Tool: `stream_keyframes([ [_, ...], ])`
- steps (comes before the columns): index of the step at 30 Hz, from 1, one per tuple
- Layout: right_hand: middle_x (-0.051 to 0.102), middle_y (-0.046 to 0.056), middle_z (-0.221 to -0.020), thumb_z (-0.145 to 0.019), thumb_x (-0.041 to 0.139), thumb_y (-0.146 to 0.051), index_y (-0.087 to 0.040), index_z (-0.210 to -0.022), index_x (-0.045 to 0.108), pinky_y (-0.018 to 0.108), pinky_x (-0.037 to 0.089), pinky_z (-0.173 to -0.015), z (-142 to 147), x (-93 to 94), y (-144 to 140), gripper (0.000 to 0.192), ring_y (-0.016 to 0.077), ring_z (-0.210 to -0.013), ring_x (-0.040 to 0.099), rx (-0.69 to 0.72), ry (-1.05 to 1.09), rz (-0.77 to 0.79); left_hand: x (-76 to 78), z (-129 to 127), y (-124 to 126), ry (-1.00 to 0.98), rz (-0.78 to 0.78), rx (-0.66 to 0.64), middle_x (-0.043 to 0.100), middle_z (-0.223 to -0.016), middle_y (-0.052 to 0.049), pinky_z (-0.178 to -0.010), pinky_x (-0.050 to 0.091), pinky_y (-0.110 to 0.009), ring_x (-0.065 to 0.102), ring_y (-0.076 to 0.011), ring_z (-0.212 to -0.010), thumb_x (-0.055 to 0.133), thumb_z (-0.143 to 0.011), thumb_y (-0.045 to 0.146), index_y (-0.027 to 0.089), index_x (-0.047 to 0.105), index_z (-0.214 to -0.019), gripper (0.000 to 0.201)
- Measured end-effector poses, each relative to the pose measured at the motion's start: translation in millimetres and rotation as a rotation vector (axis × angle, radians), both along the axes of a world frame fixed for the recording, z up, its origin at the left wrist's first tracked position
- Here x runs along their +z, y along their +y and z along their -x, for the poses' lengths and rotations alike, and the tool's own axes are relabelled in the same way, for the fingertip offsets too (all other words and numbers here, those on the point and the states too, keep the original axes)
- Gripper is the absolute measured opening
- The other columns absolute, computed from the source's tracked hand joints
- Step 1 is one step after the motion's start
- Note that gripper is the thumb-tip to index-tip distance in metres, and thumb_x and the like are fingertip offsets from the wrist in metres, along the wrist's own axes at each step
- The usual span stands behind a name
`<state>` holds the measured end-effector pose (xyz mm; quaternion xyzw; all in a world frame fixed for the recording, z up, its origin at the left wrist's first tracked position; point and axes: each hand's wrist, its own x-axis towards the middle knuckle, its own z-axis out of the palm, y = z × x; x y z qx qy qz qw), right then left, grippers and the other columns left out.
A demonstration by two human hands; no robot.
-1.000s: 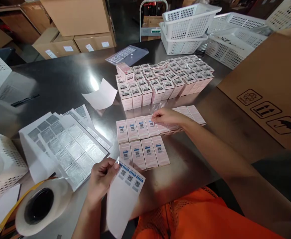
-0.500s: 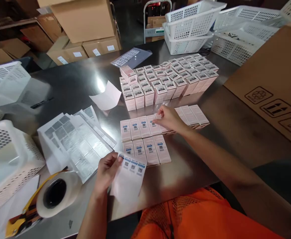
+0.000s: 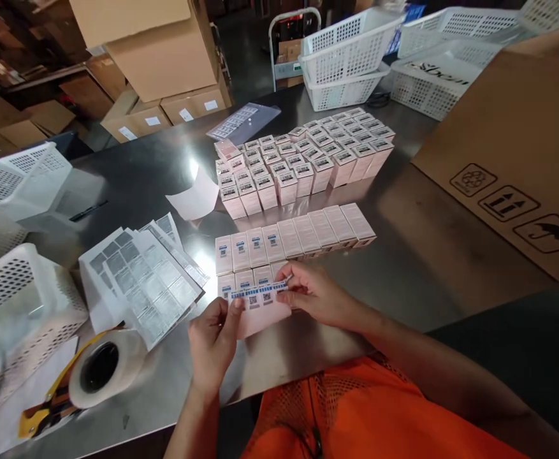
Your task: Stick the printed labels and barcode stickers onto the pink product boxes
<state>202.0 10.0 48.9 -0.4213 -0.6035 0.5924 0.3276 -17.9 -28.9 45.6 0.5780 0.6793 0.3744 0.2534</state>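
Note:
My left hand (image 3: 213,336) holds a white backing sheet (image 3: 260,306) with a row of small blue QR stickers along its top edge. My right hand (image 3: 310,293) pinches the sheet's right end at the last sticker. Just beyond the sheet lie flat pink boxes (image 3: 291,238) in two rows on the steel table (image 3: 403,248); the left ones carry blue stickers, the right ones are bare. Farther back stands a block of upright pink boxes (image 3: 303,162) with barcode labels on top.
Label sheets (image 3: 143,274) and a tape dispenser (image 3: 100,370) lie at the left, beside white baskets (image 3: 11,299). A loose white sheet (image 3: 196,197) lies mid-table. More baskets (image 3: 350,54) stand at the back, a large cardboard box (image 3: 513,153) at the right.
My right hand left the row of flat boxes and came back to the sticker sheet. My left hand raised the sheet over the near row. The view shifted slightly.

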Motion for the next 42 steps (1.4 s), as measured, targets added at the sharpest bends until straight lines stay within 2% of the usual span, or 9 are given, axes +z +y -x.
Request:
stream_keyframes([
  [4, 0.072, 0.003, -0.092, -0.09, 0.067, -0.032, -0.026, -0.086, 0.068, 0.033, 0.049, -0.078, -23, 10.7, 3, 0.007, 0.0188, -0.088, 0.066, -0.025, 0.013, -0.364, 0.2, -16, 4, -0.02, 0.092, 0.048, 0.034, -0.046, 0.005, -0.046, 0.024, -0.023, 0.031, -0.01, -0.048, 0.061, -0.084, 0.056, 0.02, 0.039, -0.051, 0.053],
  [7, 0.068, 0.004, -0.095, -0.086, 0.072, -0.036, -0.026, -0.085, 0.072, 0.033, 0.048, -0.082, -44, 15.3, 33, 0.009, 0.019, -0.091, 0.063, -0.137, 0.059, -0.512, 3.6, -19, 6, -0.034, 0.167, 0.104, 0.031, -0.048, 0.005, -0.046, 0.022, -0.023, 0.029, -0.0103, -0.05, 0.06, -0.082, 0.061, 0.021, 0.035, -0.052, 0.056],
  [10, 0.068, 0.005, -0.096, -0.082, 0.073, -0.039, -0.021, -0.086, 0.074, 0.031, 0.045, -0.078, -60, 6.7, 85, 0.019, 0.0201, -0.091, 0.061, -0.247, -0.165, -0.424, 5.4, -19, 3, -0.036, 0.177, 0.12, 0.029, -0.051, 0.005, -0.046, 0.022, -0.022, 0.028, -0.0102, -0.051, 0.062, -0.081, 0.061, 0.021, 0.034, -0.053, 0.056],
  [15, 0.066, 0.003, -0.076, -0.08, 0.071, -0.034, -0.016, -0.071, 0.073, 0.027, 0.041, -0.066, -59, -26.0, 143, 0.021, 0.0165, -0.071, 0.059, -0.121, -0.475, -0.26, 1.1, -20, -9, 0.001, 0.215, 0.161, 0.03, -0.049, 0.005, -0.044, 0.022, -0.021, 0.028, -0.0094, -0.05, 0.061, -0.08, 0.061, 0.021, 0.034, -0.052, 0.056],
  [19, 0.066, 0.002, -0.071, -0.08, 0.069, -0.035, -0.016, -0.067, 0.073, 0.025, 0.038, -0.062, -50, -40.9, 142, 0.023, 0.0153, -0.067, 0.058, -0.09, -0.517, -0.261, 0.6, -23, -19, 0.013, 0.277, 0.2, 0.031, -0.048, 0.005, -0.043, 0.023, -0.02, 0.029, -0.0091, -0.049, 0.059, -0.08, 0.058, 0.021, 0.036, -0.052, 0.053],
  [26, 0.068, 0.003, -0.076, -0.079, 0.07, -0.031, -0.017, -0.062, 0.07, 0.026, 0.04, -0.069, -47, -42.8, 137, 0.022, 0.0184, -0.08, 0.06, -0.154, -0.563, -0.288, 6.7, -28, -24, -0.028, 0.293, 0.233, 0.029, -0.053, 0.005, -0.047, 0.023, -0.021, 0.029, -0.0096, -0.053, 0.059, -0.081, 0.054, 0.02, 0.034, -0.055, 0.05],
  [33, 0.061, 0.0, -0.06, -0.076, 0.072, -0.04, -0.017, -0.06, 0.069, 0.027, 0.038, -0.058, -44, -47.7, 142, 0.028, 0.015, -0.058, 0.056, -0.195, -0.514, -0.192, 9.1, -33, -26, -0.032, 0.303, 0.2, 0.03, -0.052, 0.005, -0.048, 0.023, -0.023, 0.028, -0.0098, -0.053, 0.058, -0.082, 0.056, 0.021, 0.034, -0.054, 0.05],
  [39, 0.066, 0.002, -0.07, -0.085, 0.061, -0.053, -0.015, -0.087, 0.074, 0.027, 0.043, -0.053, -52, -41.3, 150, 0.04, 0.0121, -0.055, 0.053, -0.318, -0.388, -0.112, 6.1, -26, -34, -0.025, 0.284, 0.199, 0.029, -0.053, 0.005, -0.048, 0.023, -0.022, 0.028, -0.0095, -0.053, 0.057, -0.083, 0.052, 0.021, 0.034, -0.055, 0.048],
  [42, 0.066, 0.003, -0.073, -0.084, 0.063, -0.057, -0.015, -0.089, 0.073, 0.027, 0.045, -0.053, -55, -37.7, 150, 0.044, 0.0126, -0.057, 0.053, -0.34, -0.369, -0.11, 4.0, -23, -36, -0.03, 0.275, 0.192, 0.03, -0.052, 0.005, -0.048, 0.023, -0.022, 0.029, -0.0093, -0.052, 0.058, -0.083, 0.053, 0.021, 0.034, -0.054, 0.049],
])
